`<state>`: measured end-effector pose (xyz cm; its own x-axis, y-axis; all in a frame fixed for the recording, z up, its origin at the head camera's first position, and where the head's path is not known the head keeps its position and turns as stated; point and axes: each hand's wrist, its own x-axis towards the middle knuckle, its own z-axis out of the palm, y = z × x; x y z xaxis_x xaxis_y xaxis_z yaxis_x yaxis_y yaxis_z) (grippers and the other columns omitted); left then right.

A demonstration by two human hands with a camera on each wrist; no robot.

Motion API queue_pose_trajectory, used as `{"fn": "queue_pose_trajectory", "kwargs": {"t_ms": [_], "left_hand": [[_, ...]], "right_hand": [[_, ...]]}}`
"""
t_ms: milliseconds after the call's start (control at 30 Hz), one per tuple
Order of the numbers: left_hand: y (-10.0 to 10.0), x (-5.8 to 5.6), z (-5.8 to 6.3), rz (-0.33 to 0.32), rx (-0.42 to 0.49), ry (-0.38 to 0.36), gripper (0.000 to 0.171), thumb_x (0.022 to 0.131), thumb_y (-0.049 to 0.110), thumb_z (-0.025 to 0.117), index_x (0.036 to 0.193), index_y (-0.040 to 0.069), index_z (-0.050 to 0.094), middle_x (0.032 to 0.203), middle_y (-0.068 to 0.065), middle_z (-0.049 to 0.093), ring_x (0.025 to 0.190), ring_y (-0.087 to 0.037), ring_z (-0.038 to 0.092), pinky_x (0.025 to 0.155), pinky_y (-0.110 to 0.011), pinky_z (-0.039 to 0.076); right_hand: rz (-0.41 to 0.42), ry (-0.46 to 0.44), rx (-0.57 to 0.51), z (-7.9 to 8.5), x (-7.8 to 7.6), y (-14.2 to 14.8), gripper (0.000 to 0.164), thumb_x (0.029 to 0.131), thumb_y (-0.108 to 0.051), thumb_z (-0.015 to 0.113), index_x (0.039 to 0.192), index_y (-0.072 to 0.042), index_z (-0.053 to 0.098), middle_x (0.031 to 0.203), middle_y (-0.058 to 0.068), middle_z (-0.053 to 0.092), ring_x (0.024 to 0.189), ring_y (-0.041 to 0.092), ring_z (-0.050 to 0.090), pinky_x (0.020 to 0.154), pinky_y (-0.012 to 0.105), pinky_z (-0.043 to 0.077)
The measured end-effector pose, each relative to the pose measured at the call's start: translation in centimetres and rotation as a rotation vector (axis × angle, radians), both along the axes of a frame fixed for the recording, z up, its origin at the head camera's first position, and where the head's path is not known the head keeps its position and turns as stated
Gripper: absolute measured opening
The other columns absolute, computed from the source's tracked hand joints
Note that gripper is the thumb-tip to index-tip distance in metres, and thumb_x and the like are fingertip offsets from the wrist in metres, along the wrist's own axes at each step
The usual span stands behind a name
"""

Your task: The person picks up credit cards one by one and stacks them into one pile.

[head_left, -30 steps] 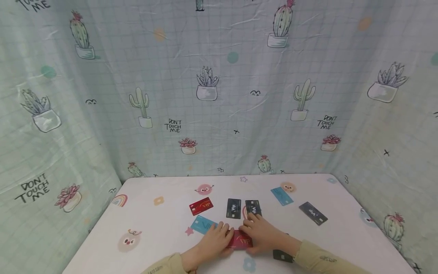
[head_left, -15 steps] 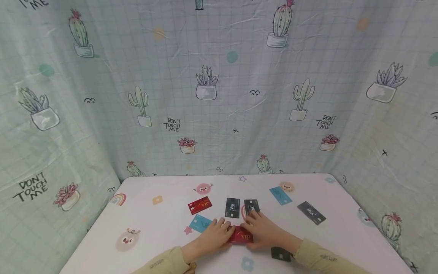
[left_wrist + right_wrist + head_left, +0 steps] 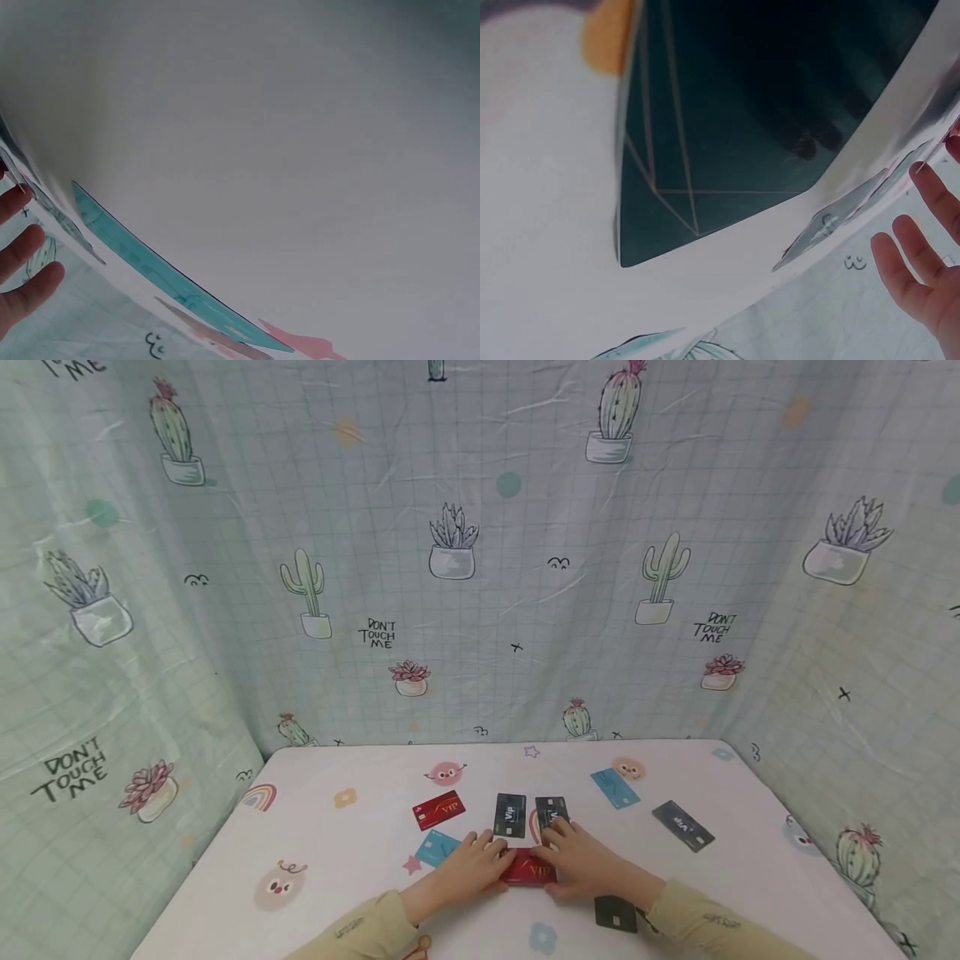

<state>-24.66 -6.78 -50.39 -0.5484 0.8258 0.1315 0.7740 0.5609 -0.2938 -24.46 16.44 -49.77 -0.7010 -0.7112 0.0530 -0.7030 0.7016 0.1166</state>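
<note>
A red VIP card (image 3: 529,867) is between the two hands near the front middle of the table. My left hand (image 3: 472,867) holds its left end and my right hand (image 3: 581,862) its right end, fingers bent. In the wrist views, several fingertips (image 3: 46,277) of the left hand and fingertips (image 3: 885,244) of the right are spread apart from the card. Just beyond the right hand lies a black VIP card (image 3: 552,810), partly covered by its fingers. Beside the left hand is a blue card (image 3: 435,848), partly hidden.
Farther back lie another red card (image 3: 439,810) and a dark VIP card (image 3: 510,816). To the right are a blue card (image 3: 615,788) and a dark card (image 3: 682,826). A dark green card (image 3: 615,913) lies by the right wrist. A patterned curtain (image 3: 480,693) encloses the white table (image 3: 337,893).
Both hands have shifted the red card slightly away from the table's front edge, toward the black cards. The other cards lie where they were.
</note>
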Motion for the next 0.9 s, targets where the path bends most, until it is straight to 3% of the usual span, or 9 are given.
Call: {"fn": "queue_pose_trajectory", "kwargs": {"t_ms": [233,633,900], "left_hand": [[-0.2,-0.5,-0.3,-0.021,-0.006,0.013,0.05,0.083,0.05,0.05,0.125,0.022,0.049,0.115,0.002,0.056,0.104,-0.016,0.049,0.089,-0.032,0.044],[-0.4,-1.1,0.2,0.007,-0.028,-0.048,0.051,0.084,0.049,0.051,0.127,0.022,0.048,0.122,0.001,0.054,0.114,-0.02,0.049,0.092,-0.038,0.044],[-0.4,-1.2,0.3,0.013,-0.03,-0.074,0.05,0.084,0.047,0.051,0.128,0.023,0.047,0.123,0.0,0.053,0.115,-0.021,0.049,0.093,-0.039,0.043]], "right_hand": [[0.017,0.006,0.02,-0.2,-0.4,-0.1,0.05,0.077,-0.052,0.059,0.121,-0.031,0.049,0.108,-0.005,0.053,0.101,0.017,0.042,0.085,0.036,0.044],[0.029,-0.006,0.028,0.0,-0.9,-0.2,0.051,0.079,-0.05,0.058,0.124,-0.03,0.047,0.115,-0.001,0.053,0.11,0.025,0.045,0.091,0.045,0.042],[0.024,-0.006,0.032,0.0,-1.0,-0.1,0.051,0.078,-0.051,0.059,0.123,-0.03,0.048,0.115,-0.003,0.053,0.104,0.02,0.043,0.089,0.04,0.043]]}}
